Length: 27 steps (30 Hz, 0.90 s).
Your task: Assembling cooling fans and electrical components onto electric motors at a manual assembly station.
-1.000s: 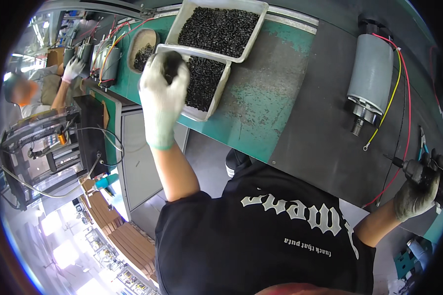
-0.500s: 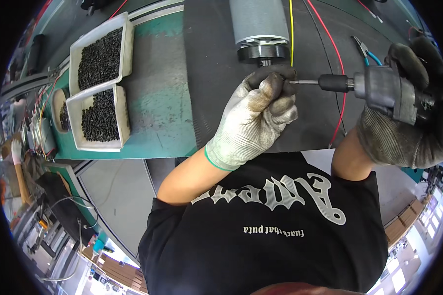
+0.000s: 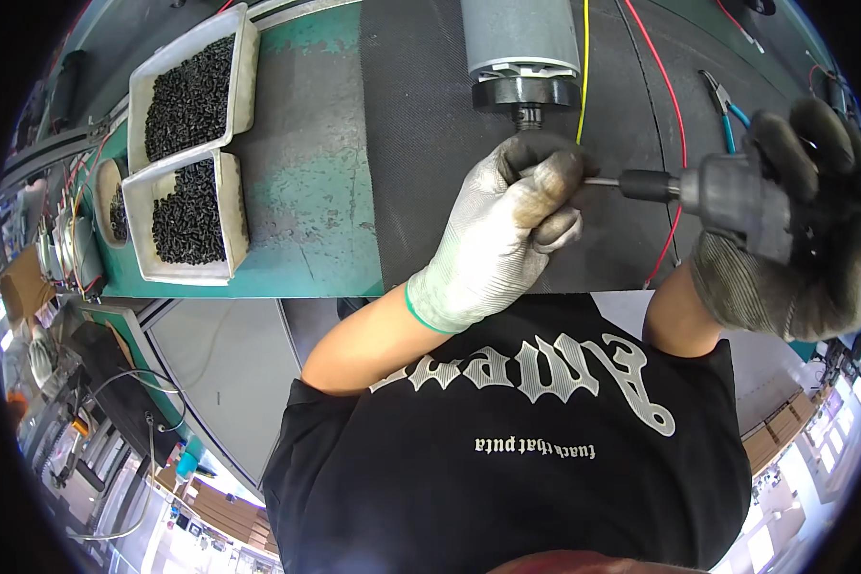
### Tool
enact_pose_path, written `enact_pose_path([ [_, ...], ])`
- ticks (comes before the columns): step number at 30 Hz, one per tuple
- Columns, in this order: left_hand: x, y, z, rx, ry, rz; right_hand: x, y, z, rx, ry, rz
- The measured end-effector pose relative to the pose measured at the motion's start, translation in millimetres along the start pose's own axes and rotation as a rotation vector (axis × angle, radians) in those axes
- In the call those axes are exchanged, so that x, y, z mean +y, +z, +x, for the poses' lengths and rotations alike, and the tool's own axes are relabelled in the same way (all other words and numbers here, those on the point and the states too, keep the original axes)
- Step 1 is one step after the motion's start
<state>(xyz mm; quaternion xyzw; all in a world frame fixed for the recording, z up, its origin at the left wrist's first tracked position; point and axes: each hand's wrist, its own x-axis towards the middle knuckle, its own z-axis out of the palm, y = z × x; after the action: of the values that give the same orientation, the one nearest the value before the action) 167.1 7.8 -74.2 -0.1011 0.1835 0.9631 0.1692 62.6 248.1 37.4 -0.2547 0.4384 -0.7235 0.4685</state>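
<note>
1. Surface: worn green-painted workbench point(image 3: 306, 230) with flat black mat point(image 3: 411, 124), the latter beneath and beyond the left grip.
2. White-gloved left hand point(image 3: 507, 210), dark-stained at the tips: fingers pinched closely together; contents, if any, hidden.
3. Soiled grey-gloved right hand point(image 3: 784, 258): curled round a dark grey power screwdriver point(image 3: 741, 196) — slim metal bit point(image 3: 603, 181) pointing left, its tip beside the left pinch, contact unclear.
4. Grey cylindrical motor point(image 3: 521, 38), black ring point(image 3: 526, 93) and dark threaded shaft point(image 3: 529, 118) attached: just beyond the left grip.
5. Blue-handled metal pliers point(image 3: 722, 100): beyond the screwdriver.
6. Handling, as judged: hold bit and pinch in one straight line; steady the tool before spinning — loose glove fabric could snag.
</note>
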Motion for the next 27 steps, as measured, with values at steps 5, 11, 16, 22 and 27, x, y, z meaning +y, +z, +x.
enact_pose_path([
  [5,-9.3,-11.6,1.9,-0.182,0.052,-0.037,5.2,-6.2,-7.6,0.019,-0.076,0.020],
  [11,-5.7,-15.0,8.3,-0.116,0.253,0.478,33.7,50.5,62.1,0.159,-0.330,0.018],
  [16,-5.6,-8.7,5.0,-0.031,0.311,0.621,41.4,57.0,77.3,0.274,-0.532,0.003],
  [22,-0.3,-10.1,0.9,0.064,0.152,0.262,33.0,30.8,50.1,0.418,-0.774,-0.035],
  [27,3.5,-10.2,2.0,0.002,0.170,0.363,43.1,41.5,71.0,0.535,-0.976,-0.062],
])
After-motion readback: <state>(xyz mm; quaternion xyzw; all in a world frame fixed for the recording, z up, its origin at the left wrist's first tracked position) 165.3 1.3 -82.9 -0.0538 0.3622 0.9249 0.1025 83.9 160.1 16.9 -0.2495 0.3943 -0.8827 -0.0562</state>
